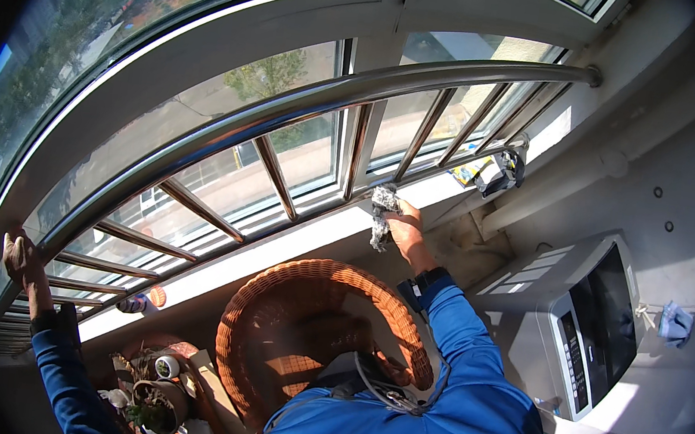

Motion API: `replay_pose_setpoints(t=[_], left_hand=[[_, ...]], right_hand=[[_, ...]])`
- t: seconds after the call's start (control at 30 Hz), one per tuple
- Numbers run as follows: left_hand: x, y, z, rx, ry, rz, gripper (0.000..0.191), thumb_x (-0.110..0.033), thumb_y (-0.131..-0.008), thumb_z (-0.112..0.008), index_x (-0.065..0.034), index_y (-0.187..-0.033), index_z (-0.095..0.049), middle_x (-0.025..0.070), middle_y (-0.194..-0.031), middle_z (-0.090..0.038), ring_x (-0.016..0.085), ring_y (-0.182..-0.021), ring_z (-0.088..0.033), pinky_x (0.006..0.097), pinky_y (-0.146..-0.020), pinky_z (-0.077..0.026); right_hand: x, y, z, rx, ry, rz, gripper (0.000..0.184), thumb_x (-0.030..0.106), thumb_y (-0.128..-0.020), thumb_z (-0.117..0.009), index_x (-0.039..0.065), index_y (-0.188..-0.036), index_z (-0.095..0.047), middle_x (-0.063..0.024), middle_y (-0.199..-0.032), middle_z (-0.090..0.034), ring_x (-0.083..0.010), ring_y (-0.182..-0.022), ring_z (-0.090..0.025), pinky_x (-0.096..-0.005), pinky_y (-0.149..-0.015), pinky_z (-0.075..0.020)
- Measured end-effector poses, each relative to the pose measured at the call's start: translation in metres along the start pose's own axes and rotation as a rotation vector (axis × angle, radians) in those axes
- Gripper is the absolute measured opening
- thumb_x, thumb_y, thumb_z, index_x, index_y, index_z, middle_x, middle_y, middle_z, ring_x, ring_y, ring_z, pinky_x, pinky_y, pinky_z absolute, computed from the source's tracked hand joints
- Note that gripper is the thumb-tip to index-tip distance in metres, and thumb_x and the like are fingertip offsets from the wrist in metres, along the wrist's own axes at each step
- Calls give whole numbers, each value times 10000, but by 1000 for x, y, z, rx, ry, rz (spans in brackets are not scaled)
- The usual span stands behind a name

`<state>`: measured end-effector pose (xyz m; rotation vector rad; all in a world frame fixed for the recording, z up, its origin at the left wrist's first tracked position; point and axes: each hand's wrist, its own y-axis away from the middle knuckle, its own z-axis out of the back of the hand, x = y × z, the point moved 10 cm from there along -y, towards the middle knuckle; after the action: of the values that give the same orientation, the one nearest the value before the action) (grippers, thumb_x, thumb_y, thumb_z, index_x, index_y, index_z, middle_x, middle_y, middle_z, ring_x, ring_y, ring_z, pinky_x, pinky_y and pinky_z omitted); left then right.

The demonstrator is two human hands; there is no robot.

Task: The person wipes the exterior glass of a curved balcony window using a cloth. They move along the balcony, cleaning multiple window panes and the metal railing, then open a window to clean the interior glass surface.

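Note:
My left hand [22,255] rests against the window frame and the far left end of the shiny metal handrail [201,134]; its fingers look loosely bent, and whether it grips the rail cannot be told. In my right hand [406,227] is a crumpled grey-and-white cloth [383,211], held at the lower rail of the metal window railing [355,153], above the white sill [326,234]. Upright metal bars join the handrail to the lower rail. Behind them are the window panes [305,134], with trees and ground outside.
A round wicker chair [261,284] is directly before me. Potted plants [158,405] and clutter are at lower left. A small container [132,303] sits on the sill. Bags [497,172] lie at its right end. A microwave oven [574,329] stands at right, near a hanging blue cloth [676,324].

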<state>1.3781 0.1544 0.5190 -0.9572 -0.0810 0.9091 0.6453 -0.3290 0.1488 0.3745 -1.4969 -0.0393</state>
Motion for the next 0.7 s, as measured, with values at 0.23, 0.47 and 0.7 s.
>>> replay_pose_setpoints(t=[0.23,0.47,0.7], left_hand=[[-16,7,14,-1,38,50,373,-352,-984,-514,-36,-1065,-693,211,-948,-718,386,-871,-671,453,-796,-491],[-35,10,22,1,96,92,383,-383,-973,-526,-41,-1021,-691,218,-903,-710,393,-837,-668,462,-769,-490],[-36,11,22,10,68,90,420,-436,-979,-530,-48,-1014,-690,206,-831,-675,375,-750,-630,462,-710,-474]], right_hand=[[165,67,-29,-206,214,674,349,13,-871,-699,8,-1219,-669,-163,-1170,-690,-274,-1032,-700,-364,-906,-555],[279,94,-65,-184,-71,1023,448,151,-989,-695,-6,-1390,-571,-77,-1140,-699,-146,-1009,-664,-292,-878,-573],[173,34,-103,-31,-316,672,361,121,-913,-790,25,-1211,-610,-63,-1041,-681,-116,-906,-630,-272,-801,-532]])
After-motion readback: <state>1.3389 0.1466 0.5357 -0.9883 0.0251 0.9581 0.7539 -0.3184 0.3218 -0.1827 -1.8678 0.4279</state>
